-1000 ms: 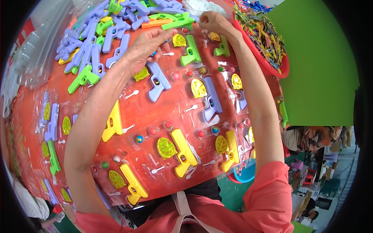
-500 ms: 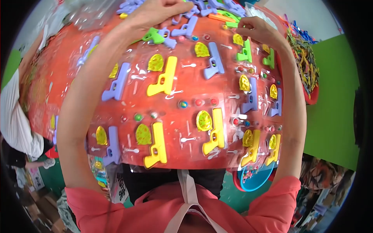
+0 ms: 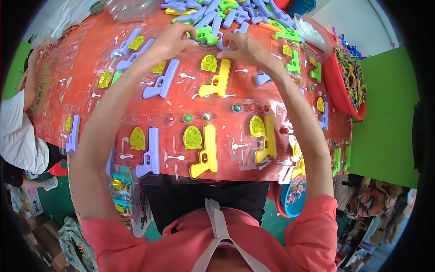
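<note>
"Where do we find the hands?"

"Both reach over the red table (image 3: 199, 103). Our left hand (image 3: 171, 43) is up by a green toy pistol (image 3: 204, 35), its fingertips drawn close together; a speck of blue shows there, but we cannot tell whether it is gripped. Our right hand (image 3: 247, 47) curls opposite, thumb and fingers narrowly spaced, and we cannot tell whether anything is pinched."

"And what lies between them?"

"Just below, we have a yellow toy pistol (image 3: 222, 77) in a clear tray, with a yellow patterned piece (image 3: 209, 63) to its upper left and a white spoon (image 3: 242, 70) to its right (the plastic is so clear that we lose its edges)."

"What else do we see around?"

"Beyond the hands we have a heap of toy pistols (image 3: 208, 18), mostly purple. Nearer us, three small balls (image 3: 252, 107) sit in a row. A red basket (image 3: 337, 86) stands at the right, and at the far left we see another person's white sleeve (image 3: 13, 111)."
</note>
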{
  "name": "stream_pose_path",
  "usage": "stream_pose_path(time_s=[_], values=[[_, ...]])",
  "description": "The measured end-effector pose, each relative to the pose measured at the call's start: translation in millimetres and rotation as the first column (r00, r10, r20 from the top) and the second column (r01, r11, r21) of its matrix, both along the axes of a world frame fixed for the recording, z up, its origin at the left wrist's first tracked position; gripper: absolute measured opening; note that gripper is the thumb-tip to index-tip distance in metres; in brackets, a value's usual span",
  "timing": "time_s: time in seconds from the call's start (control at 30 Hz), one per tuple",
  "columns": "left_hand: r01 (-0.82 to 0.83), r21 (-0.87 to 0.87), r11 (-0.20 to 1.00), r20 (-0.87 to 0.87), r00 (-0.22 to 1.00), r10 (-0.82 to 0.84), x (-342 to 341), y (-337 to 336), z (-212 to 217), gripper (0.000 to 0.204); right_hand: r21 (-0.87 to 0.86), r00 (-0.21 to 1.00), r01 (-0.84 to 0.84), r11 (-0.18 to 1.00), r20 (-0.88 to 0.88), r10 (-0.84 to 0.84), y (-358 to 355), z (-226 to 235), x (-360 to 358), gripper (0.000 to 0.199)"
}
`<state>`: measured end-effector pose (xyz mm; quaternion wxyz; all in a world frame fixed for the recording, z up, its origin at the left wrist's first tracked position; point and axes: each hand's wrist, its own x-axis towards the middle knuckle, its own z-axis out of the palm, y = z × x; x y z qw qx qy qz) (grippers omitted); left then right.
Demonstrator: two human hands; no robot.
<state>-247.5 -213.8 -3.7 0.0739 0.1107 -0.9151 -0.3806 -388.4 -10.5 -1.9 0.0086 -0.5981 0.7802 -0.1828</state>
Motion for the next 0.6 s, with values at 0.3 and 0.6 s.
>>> stream_pose_path(time_s=[0.3, 0.6], values=[[0.077, 0.711, 0.699, -0.039, 0.997, -0.07, 9, -27, -5, 0.031, -0.043, 0.966, -0.086, 0.995, 0.24, 0.093, -29, 14, 9, 0.018], [-0.033, 0.687, 0.725, -0.063, 0.993, 0.105, 62, -27, 22, 0.029, -0.156, 0.996, -0.068, 0.985, 0.053, 0.077, -5, 29, 4, 0.02]])
